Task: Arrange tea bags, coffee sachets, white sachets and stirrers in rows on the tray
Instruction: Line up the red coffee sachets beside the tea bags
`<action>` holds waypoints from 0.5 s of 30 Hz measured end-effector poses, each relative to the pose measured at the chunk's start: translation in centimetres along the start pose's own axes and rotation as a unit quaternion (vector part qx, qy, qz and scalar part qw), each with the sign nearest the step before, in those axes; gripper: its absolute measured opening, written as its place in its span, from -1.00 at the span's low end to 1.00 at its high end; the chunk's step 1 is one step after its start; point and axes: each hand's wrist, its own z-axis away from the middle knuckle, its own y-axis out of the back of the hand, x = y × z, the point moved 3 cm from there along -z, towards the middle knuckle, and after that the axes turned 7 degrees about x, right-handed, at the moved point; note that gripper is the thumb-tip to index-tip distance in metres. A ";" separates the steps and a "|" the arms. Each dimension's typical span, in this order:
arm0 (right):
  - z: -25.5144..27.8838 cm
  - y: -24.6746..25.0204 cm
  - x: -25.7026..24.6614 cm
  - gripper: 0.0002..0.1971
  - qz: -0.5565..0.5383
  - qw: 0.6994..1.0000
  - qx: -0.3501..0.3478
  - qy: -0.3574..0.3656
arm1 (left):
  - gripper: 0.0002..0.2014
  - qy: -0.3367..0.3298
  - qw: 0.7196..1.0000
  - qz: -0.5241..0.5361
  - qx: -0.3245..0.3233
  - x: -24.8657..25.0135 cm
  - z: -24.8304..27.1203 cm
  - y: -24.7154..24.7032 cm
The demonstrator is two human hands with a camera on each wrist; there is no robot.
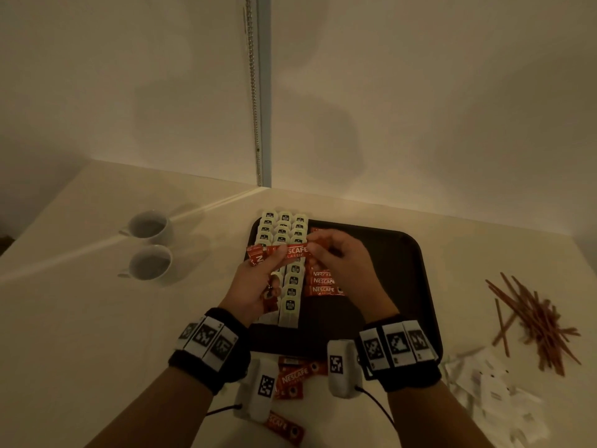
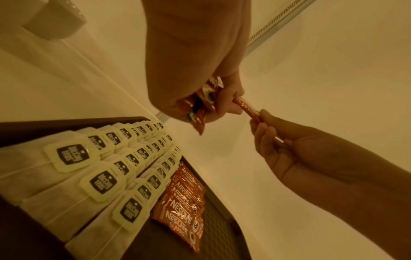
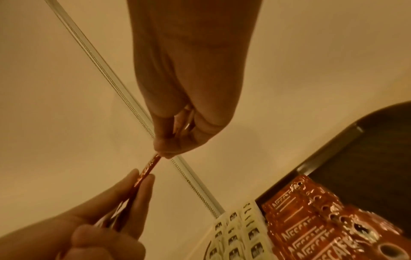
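Above the black tray (image 1: 407,279), my left hand (image 1: 274,258) grips a bunch of red coffee sachets (image 1: 258,253). My right hand (image 1: 315,250) pinches the right end of the top sachet (image 1: 295,250), which spans both hands. The right wrist view shows that sachet (image 3: 149,166) edge-on between my right fingertips (image 3: 164,149) and left fingertips (image 3: 144,177). Tea bags (image 2: 100,176) lie in three rows on the tray's left part. Beside them runs a row of coffee sachets (image 2: 182,202). Stirrers (image 1: 533,318) and white sachets (image 1: 491,383) lie loose on the table at the right.
Two white cups (image 1: 150,244) stand on the table left of the tray. Loose coffee sachets (image 1: 292,379) lie in front of the tray's near edge, between my wrists. The right half of the tray is bare. Walls meet in a corner just behind the tray.
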 end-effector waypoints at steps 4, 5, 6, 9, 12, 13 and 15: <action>0.1 0.7 -1.0 -0.90 0.028 0.999 0.032 0.018 | -0.72 0.012 1.000 0.007 -0.017 -0.5 0.1 -0.2; 0.2 0.8 -1.3 -0.89 0.032 0.999 0.033 0.024 | -0.70 0.017 1.000 0.011 -0.018 -0.7 0.1 -0.3; 0.1 0.8 -1.4 -0.87 0.033 0.998 0.036 0.028 | -0.72 0.022 0.999 0.014 -0.019 -0.9 0.1 -0.2; 0.0 1.2 -1.5 -0.86 0.039 0.998 0.029 0.029 | -0.75 0.018 1.000 0.002 -0.015 -1.1 0.3 -0.1; 0.0 1.6 -0.6 -0.86 0.083 0.996 -0.016 0.009 | -0.77 -0.013 0.999 -0.030 0.003 -0.6 0.2 0.2; 0.0 1.7 -0.3 -0.86 0.093 0.995 -0.031 0.005 | -0.79 -0.023 0.999 -0.045 0.006 -0.4 0.1 0.3; -0.1 2.1 0.5 -0.87 0.097 0.994 -0.046 -0.004 | -0.83 -0.045 0.996 -0.076 0.008 -0.1 0.0 0.4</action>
